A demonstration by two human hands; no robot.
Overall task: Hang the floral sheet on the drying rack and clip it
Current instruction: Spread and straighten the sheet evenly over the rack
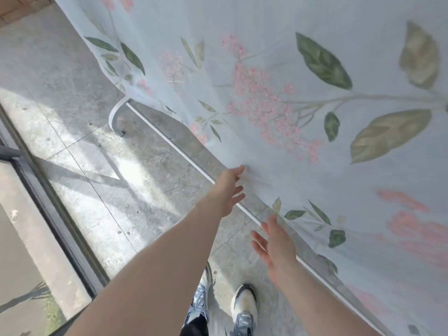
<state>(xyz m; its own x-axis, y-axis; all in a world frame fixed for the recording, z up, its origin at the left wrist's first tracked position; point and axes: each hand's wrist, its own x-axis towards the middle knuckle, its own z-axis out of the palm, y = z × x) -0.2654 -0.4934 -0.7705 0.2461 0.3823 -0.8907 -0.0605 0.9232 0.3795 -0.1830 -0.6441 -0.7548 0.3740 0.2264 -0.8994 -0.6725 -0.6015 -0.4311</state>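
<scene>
The floral sheet (303,98) hangs over the white drying rack (167,141). The left hand (228,190) is spread flat, fingertips touching the sheet's edge. The right hand (276,248) is loose, holding nothing, just beside the rack's bar.

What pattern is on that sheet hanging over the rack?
The sheet is pale blue-white, printed with pink flower clusters and green and olive leaves, seen in the head view.
</scene>
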